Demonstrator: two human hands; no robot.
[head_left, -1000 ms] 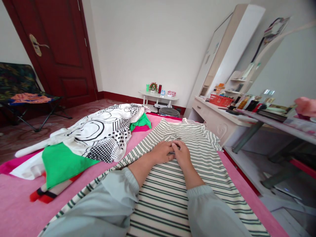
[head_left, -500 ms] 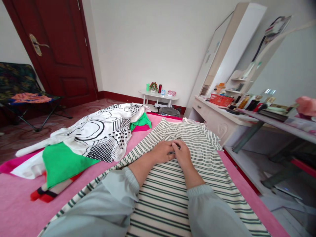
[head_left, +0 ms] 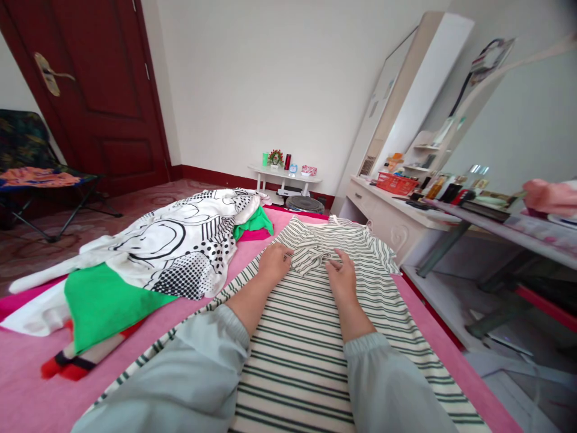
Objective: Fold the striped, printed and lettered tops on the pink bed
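A cream garment with dark green stripes [head_left: 306, 349] lies spread on the pink bed cover [head_left: 31, 385]. My left hand [head_left: 274, 263] rests on its left side near a folded-over sleeve, fingers curled onto the cloth. My right hand [head_left: 341, 278] lies a little to the right on the garment's chest, fingers pressed on a fold of the fabric. Both forearms wear pale blue-grey sleeves.
A black-and-white patterned garment [head_left: 180, 240] and a green one [head_left: 103, 300] lie heaped to the left. A white dressing table [head_left: 396, 210] with a red basket [head_left: 396, 182] stands right of the bed. A dark red door [head_left: 90, 90], a folding chair [head_left: 36, 174] and a small white table [head_left: 288, 177] stand beyond.
My hands, which were together at the garment's middle, have parted: the left moved left and forward, the right stayed near the centre. The view shifted slightly to the right.
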